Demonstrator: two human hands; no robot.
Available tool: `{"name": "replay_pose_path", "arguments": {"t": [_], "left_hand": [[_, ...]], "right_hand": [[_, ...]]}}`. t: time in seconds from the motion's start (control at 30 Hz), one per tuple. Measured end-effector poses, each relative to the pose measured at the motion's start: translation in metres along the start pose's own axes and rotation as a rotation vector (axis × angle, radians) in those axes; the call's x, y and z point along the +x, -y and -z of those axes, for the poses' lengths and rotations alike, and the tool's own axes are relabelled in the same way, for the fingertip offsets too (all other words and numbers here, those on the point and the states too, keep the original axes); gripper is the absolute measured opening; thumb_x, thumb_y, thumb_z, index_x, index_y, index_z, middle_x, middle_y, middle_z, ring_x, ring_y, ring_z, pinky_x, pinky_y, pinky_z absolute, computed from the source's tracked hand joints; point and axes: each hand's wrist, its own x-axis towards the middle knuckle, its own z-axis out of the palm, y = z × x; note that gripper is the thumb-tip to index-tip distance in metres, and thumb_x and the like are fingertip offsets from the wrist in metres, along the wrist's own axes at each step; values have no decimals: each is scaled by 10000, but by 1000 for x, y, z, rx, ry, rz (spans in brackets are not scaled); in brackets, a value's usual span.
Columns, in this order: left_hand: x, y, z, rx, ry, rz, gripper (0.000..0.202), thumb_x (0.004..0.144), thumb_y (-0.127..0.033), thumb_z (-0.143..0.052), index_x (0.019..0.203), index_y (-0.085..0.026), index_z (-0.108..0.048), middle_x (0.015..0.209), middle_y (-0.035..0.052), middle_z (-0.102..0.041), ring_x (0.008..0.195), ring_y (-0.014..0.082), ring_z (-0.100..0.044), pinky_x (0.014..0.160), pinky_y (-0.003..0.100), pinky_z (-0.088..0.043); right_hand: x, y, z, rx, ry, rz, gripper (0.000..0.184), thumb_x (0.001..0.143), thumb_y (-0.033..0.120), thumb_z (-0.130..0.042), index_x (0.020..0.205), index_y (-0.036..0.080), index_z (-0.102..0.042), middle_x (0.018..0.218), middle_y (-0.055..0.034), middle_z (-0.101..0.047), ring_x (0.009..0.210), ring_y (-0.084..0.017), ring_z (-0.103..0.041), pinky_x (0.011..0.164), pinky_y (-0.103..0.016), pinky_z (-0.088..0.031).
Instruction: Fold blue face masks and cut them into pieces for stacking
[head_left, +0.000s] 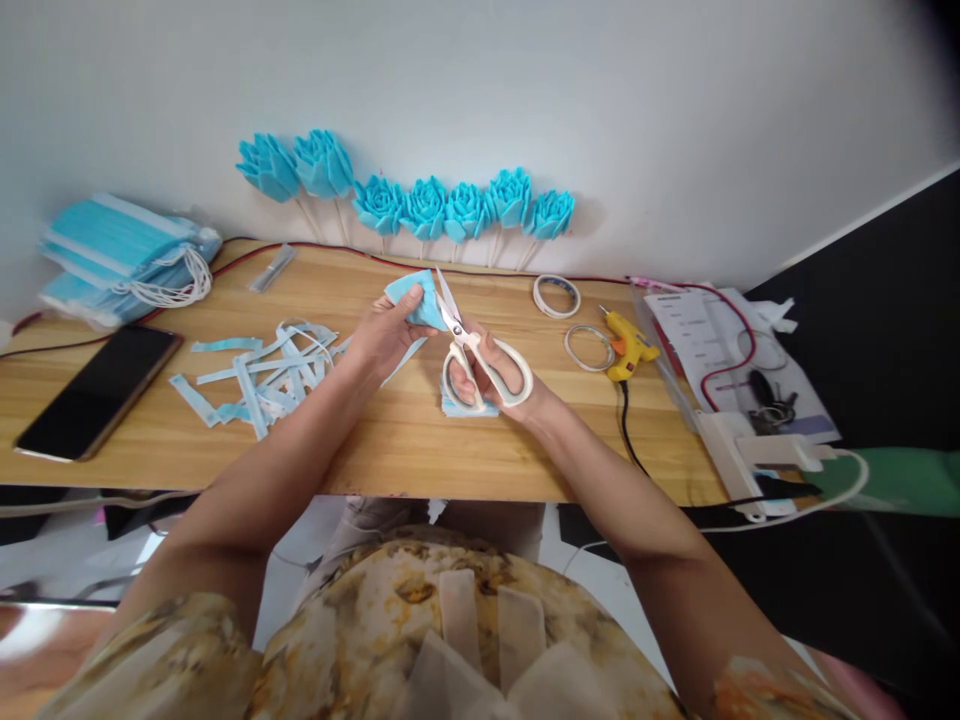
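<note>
My left hand [386, 335] pinches a folded piece of blue mask fabric [420, 298] above the wooden table [405, 440]. My right hand [499, 378] has its fingers through the white handles of a pair of scissors [469, 345], whose blades point up and left into the fabric's edge. Under the right hand lies a small stack of cut blue pieces [465, 408].
Blue strips and elastic scraps [255, 375] lie left of my hands. A phone [101, 390] and stacked face masks [124, 258] sit at far left. Blue fabric roses on sticks [420, 205] lean on the wall. Tape rolls [556, 295], a yellow glue gun [628, 345] and a power strip [750, 455] are on the right.
</note>
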Motion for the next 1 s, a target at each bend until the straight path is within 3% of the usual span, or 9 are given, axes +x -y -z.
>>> {"name": "replay_pose_path", "arguments": {"t": [0.13,0.5,0.73,1.0], "left_hand": [[1,0,2,-23,-10,-22,187,830,-277,-823,864,-141,-700,735,-12,-756,586,86,-696,542,161,-583],[-3,12,1,62,143,-5,245,777,-330,-863,833,-135,-727,743,18,-755,621,111,-700,563,187,-579],[-3,15,1,80,153,-8,265,754,-359,-874,824,-136,-749,753,21,-760,619,113,-689,577,199,-590],[-2,11,0,70,121,33,238,773,-312,-866,829,-125,-730,728,17,-751,599,111,-693,556,193,-586]], "right_hand": [[0,1,0,-12,-7,-6,694,826,731,-648,1290,223,-551,666,48,-589,479,-95,-482,428,-240,-386],[1,4,1,-46,-39,19,733,813,770,-625,1274,208,-532,635,60,-571,466,-99,-478,437,-254,-384],[0,6,-1,-19,-49,48,684,827,765,-613,1210,202,-548,665,55,-569,493,-92,-493,454,-249,-405],[0,6,-6,18,-113,59,694,776,748,-687,1182,198,-565,621,78,-547,419,-65,-407,362,-223,-321]]}}
